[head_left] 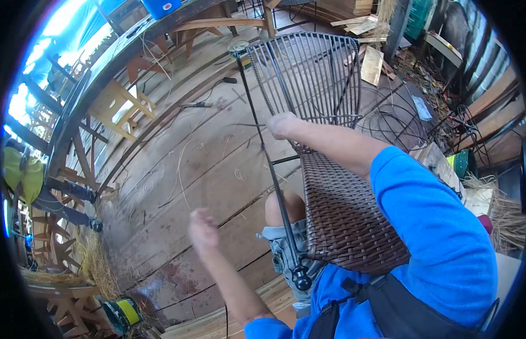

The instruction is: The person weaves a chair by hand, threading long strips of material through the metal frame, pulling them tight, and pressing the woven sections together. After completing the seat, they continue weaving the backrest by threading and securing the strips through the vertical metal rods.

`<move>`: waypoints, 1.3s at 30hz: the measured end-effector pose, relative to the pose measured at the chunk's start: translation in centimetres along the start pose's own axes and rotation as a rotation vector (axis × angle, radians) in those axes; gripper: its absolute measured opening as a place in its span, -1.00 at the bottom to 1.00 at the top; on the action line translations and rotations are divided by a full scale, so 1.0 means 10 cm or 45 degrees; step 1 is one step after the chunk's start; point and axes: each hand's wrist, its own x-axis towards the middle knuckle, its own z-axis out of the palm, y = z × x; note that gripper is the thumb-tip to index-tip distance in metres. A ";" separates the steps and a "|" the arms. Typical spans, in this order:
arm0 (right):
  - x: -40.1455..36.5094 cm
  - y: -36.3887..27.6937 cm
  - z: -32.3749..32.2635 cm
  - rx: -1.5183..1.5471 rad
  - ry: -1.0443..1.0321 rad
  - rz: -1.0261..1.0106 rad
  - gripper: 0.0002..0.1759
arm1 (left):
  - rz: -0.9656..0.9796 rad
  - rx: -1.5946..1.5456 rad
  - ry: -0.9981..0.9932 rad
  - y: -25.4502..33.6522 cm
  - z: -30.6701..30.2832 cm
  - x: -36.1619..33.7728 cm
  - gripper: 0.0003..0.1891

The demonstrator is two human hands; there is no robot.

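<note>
A partly woven chair seat [353,214] leans across my lap, its dark metal frame [254,104] running along the left side. Brown strands are plaited tightly in the lower part, while the upper part shows bare lengthwise strands [314,73]. My right hand [281,125] is closed at the frame, just above the edge of the weave, with a thin dark weaving strand [246,124] sticking out to its left. Lower left, over the floor, my left hand [203,230] is blurred by motion and apart from the frame; its fingers are not clear.
Wooden floorboards [217,164] carry loose fibres and a dark tool [229,81]. A wooden stool [118,107] stands at left, near another person's legs [65,198]. Coiled dark strands [393,121] and wood scraps [372,65] lie at right. A bucket [122,314] sits lower left.
</note>
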 end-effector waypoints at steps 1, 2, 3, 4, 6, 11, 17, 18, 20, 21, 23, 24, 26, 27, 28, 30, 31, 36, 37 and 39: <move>0.03 0.05 0.19 -0.038 0.001 -0.004 -0.80 | 0.057 0.312 -0.068 -0.04 0.50 -0.33 -0.81; 0.04 0.06 0.28 -0.077 -0.001 -0.007 -0.80 | -0.063 0.320 -0.144 -0.13 0.74 -0.42 -0.81; 0.05 -0.01 0.30 -0.010 0.063 -0.079 -0.81 | -0.186 0.331 -0.221 -0.20 0.91 -0.47 -0.80; 0.11 -0.12 0.29 0.056 0.129 -0.149 -0.82 | -0.173 0.367 -0.298 -0.30 1.06 -0.44 -0.74; -0.18 -0.83 -0.39 0.181 0.035 -0.413 -0.82 | -0.138 0.407 -0.479 -0.34 1.41 -0.30 -0.68; -0.71 -2.38 -1.10 0.962 0.626 -1.227 -0.85 | 0.045 0.139 -0.437 0.10 2.18 -0.23 -0.69; -0.14 -0.60 -0.40 0.192 -0.045 -0.500 -0.58 | 0.918 -1.075 -1.027 2.54 -0.47 -0.50 -0.97; 0.13 -0.02 0.37 0.194 0.254 -0.595 -0.68 | 1.348 -0.349 -0.728 2.47 -0.60 -0.50 -0.95; 0.14 -0.34 0.00 0.225 0.160 -0.468 -0.73 | 1.894 1.168 0.068 2.17 -0.71 -0.49 -0.92; 0.02 -0.61 -0.30 0.251 0.109 -0.386 -0.74 | 1.549 1.208 0.164 1.66 -0.35 -0.31 -0.88; -0.43 -1.67 -1.29 0.597 0.089 -0.857 -0.72 | 0.527 0.498 -0.183 0.70 1.02 -0.23 -0.77; -0.65 -2.27 -1.45 0.271 0.379 -0.569 -0.68 | 0.377 0.340 -0.382 0.40 1.52 -0.34 -0.72; -0.95 -2.67 -1.89 0.668 0.392 -1.176 -0.66 | 0.215 0.128 -0.608 0.19 1.98 -0.35 -0.67; -1.10 -2.87 -2.11 0.822 0.325 -1.484 -0.64 | 0.138 0.077 -0.628 0.18 2.01 -0.23 -0.67; -1.33 -2.72 -2.33 0.696 0.292 -1.512 -0.63 | 0.072 0.034 -0.638 0.23 1.97 -0.13 -0.68; -0.95 -2.46 -2.01 1.139 0.477 -1.521 -0.60 | 0.055 0.456 -0.194 0.62 1.70 -0.04 -0.70; -0.85 -2.09 -1.91 1.072 0.306 -1.174 -0.59 | 0.383 0.281 0.021 0.89 1.40 -0.03 -0.77; -0.03 -0.16 0.18 -0.017 -0.039 -0.455 -0.67 | 1.173 -0.438 -0.589 2.44 -0.45 -0.42 -0.86; -0.08 -0.26 0.01 0.054 0.005 -0.415 -0.71 | 1.524 -0.006 -0.335 2.27 -0.40 -0.42 -0.86; -0.30 -0.67 -0.65 0.197 0.092 -0.315 -0.79 | 1.455 0.662 -0.050 1.56 -0.23 -0.12 -0.78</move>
